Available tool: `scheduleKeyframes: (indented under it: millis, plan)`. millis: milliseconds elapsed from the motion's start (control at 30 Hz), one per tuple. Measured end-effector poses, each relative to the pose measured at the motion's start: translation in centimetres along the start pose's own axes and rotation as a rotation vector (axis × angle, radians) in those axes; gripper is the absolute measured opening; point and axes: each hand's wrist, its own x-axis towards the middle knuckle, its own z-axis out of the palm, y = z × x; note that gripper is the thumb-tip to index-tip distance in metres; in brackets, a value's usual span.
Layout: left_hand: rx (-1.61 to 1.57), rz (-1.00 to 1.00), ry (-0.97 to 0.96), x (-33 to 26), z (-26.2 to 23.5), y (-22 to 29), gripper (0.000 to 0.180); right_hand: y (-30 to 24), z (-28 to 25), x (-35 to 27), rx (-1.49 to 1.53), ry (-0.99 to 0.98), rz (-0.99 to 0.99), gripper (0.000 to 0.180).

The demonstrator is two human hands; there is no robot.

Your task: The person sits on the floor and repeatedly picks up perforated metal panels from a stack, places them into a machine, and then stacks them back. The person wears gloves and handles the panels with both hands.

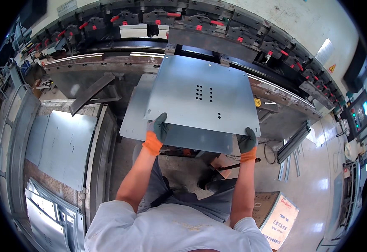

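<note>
A flat sheet metal panel (183, 92) with groups of small round holes reaches from my hands to the press brake's bed (145, 63). My left hand (159, 128), in a grey-green glove with an orange cuff, grips the panel's near left corner. At the near right corner, my right hand (247, 140), gloved alike, closes on the edge. The panel's far edge lies by the dark slot beneath the upper tooling (213, 44). Under it, more metal sheets (135, 109) show at the left and near side. Parts of my fingers are hidden below the panel.
A steel support arm (92, 93) juts out at the left. Beyond a metal frame (99, 155) lie flat sheets (68, 145) and bent panels (51, 218). A box (276, 216) stands near my right side, metal strips (294, 140) lean farther off, and a control panel (357, 115) is far right.
</note>
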Motion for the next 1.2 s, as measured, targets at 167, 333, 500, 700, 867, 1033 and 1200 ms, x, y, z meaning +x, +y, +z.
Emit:
scheduleKeyframes:
  millis: [167, 333, 500, 700, 867, 1033, 1200]
  plan:
    - [-0.023, -0.052, 0.007, 0.8, -0.8, 0.0, 0.035, -0.2, 0.0, 0.5, 0.032, 0.005, 0.046, 0.042]
    - [-0.01, -0.111, 0.034, 1.1, -0.1, 0.7, 0.033, -0.6, -0.1, 1.0, 0.037, 0.023, 0.08, 0.039]
    - [0.038, -0.158, 0.069, 0.7, 1.5, 1.1, 0.033, -1.1, -1.1, 1.0, 0.006, -0.011, 0.088, 0.041]
    - [-0.176, -0.203, 0.028, 0.2, 2.3, 1.7, 0.029, -1.0, 1.1, 0.4, 0.028, 0.0, 0.047, 0.041]
    - [-0.037, -0.157, 0.054, 0.1, 2.9, 1.1, 0.029, -1.5, 0.9, 0.6, 0.063, 0.031, 0.034, 0.042]
    - [-0.018, -0.15, 0.066, 0.1, 3.2, 0.8, 0.031, -1.7, 0.4, 0.8, 0.058, 0.012, 0.063, 0.043]
    - [-0.062, -0.161, 0.054, 0.8, 2.3, 0.7, 0.032, -1.9, 0.5, 1.0, 0.058, -0.011, 0.062, 0.046]
